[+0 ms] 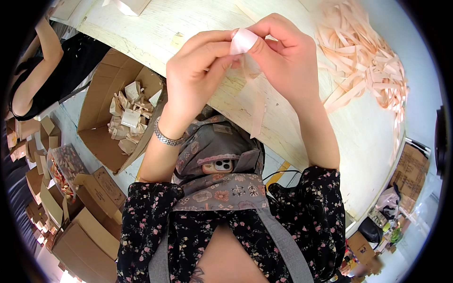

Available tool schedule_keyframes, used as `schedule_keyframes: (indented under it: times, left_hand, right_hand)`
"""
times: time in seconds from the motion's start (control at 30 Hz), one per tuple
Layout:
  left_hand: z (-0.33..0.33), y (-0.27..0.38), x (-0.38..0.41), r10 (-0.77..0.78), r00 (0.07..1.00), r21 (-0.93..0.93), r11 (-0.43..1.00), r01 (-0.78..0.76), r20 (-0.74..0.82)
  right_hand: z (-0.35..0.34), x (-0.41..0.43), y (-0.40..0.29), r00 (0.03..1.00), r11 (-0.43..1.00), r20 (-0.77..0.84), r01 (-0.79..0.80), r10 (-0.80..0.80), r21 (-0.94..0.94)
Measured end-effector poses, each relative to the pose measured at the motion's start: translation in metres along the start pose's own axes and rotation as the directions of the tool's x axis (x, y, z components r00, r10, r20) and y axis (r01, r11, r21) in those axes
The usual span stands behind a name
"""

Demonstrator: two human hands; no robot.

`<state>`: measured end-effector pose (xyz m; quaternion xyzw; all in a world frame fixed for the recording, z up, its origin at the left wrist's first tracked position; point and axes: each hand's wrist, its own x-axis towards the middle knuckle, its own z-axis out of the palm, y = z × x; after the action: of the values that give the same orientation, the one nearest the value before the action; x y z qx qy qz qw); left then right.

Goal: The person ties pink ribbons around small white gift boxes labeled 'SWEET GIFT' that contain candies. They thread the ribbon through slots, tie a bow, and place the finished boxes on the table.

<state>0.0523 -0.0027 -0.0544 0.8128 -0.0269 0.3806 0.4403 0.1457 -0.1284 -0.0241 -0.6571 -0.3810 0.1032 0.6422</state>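
Note:
Above the table's near edge, both hands meet on a pale pink satin ribbon (244,41), which curves in a loop between the fingertips. My left hand (198,63) pinches it from the left. From the right, my right hand (286,53) grips the same loop between thumb and forefinger. A ribbon tail (257,116) hangs below the hands, past the wooden table's edge. Whether anything sits inside the loop is hidden by the fingers. To the right of my right hand lies a large tangled heap of peach ribbon strips (361,60) on the pale tabletop (361,148).
Left of the table stands an open cardboard box (95,138) holding many small cream paper boxes (131,118). Another person's arm (46,60) is at the upper left. More cartons (88,244) stack at lower left. A white box (131,5) lies at the table's far side.

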Motion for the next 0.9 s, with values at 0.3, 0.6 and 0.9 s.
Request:
schedule_keyframes:
  times: [0.3,0.6,0.9]
  left_hand:
    - [0.015,0.002,0.008,-0.459,0.888,-0.540,0.753,0.375,-0.024]
    - [0.006,0.002,0.015,-0.400,0.894,-0.578,0.688,0.438,0.201]
    - [0.014,0.022,0.025,-0.442,0.894,-0.071,0.892,0.447,0.077]
  right_hand:
    - [-0.012,-0.047,0.020,0.826,0.305,0.148,0.359,-0.543,-0.882]
    - [-0.042,0.032,-0.026,0.950,0.608,0.311,0.258,-0.019,-0.751]
    - [-0.005,0.046,-0.095,0.882,0.228,0.439,0.398,0.173,-0.889]
